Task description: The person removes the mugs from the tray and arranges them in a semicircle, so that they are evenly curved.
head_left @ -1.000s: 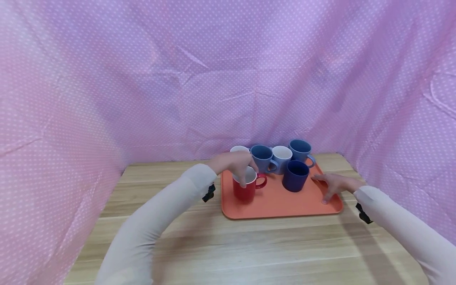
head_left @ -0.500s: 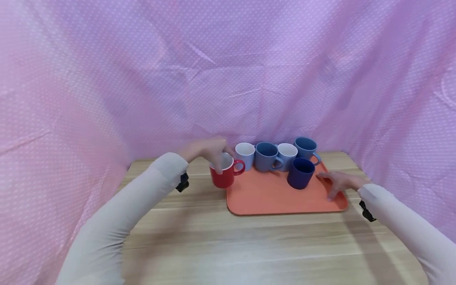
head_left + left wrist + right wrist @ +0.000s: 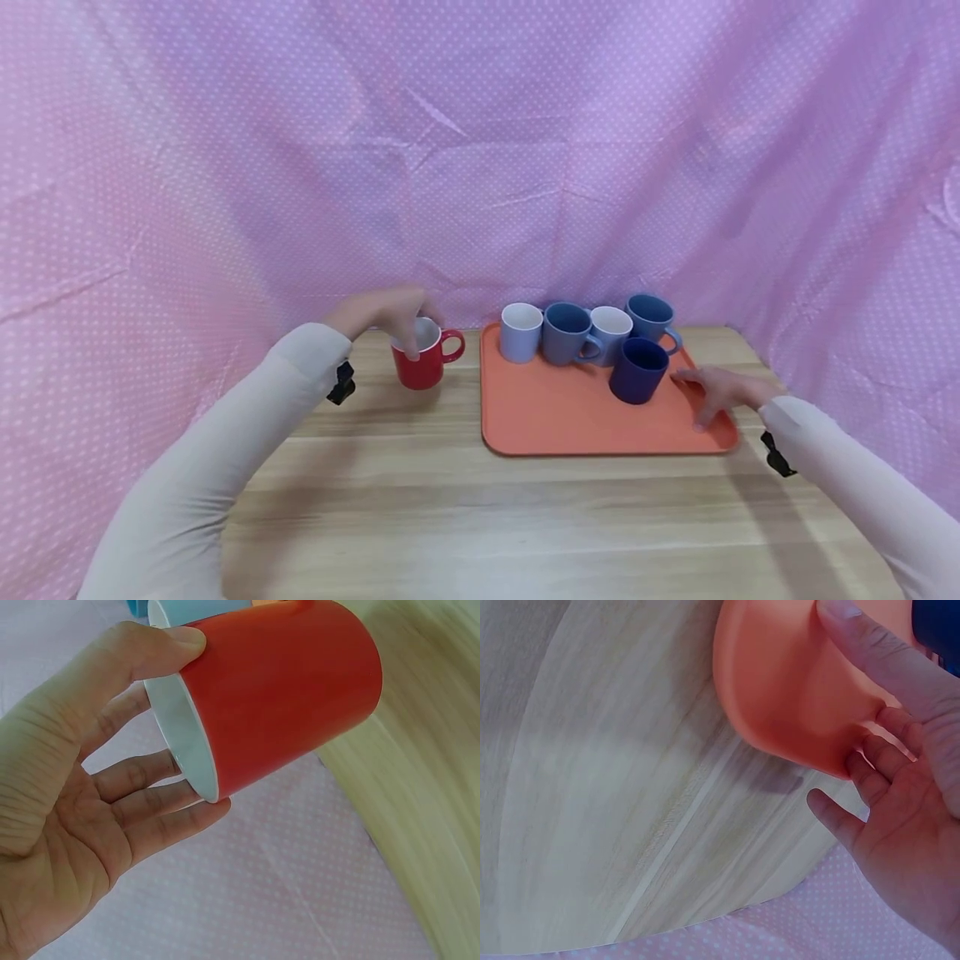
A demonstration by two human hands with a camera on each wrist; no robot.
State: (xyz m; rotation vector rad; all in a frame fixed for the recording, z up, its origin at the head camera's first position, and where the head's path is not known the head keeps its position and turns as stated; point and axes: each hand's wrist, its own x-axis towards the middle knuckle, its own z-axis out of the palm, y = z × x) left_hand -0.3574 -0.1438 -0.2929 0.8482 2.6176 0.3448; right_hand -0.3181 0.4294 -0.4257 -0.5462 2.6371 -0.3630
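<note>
Red cylindrical mug with a white inside (image 3: 425, 368) — in the head view it is upright over the pale wood-grain tabletop (image 3: 465, 517), left of the orange rectangular tray (image 3: 570, 421) and apart from it, its handle towards the tray. A second ago it was within the tray's left side; half a second ago it was at the left rim. It is now off the tray altogether, so that crossing looks complete. Whether its base touches the tabletop cannot be told. The two hands are well apart: the left hand (image 3: 397, 315) grips the mug from above, and the right hand (image 3: 723, 392) has stayed at the tray's right edge. Five other vessels remain on the tray: a pale blue mug (image 3: 520, 343), a grey-blue mug with a handle (image 3: 562, 346), a second pale blue mug (image 3: 611, 333), a second grey-blue mug (image 3: 649, 315) and, in front, a dark navy cup (image 3: 636, 379).

In the left wrist view, the thumb presses the red outer wall near the rim, with the fingers opposite — a pinch at the mouth end.

In the right wrist view, the thumb rests on the tray's surface and relaxed fingers lie at its edge, clamped on nothing.
</note>
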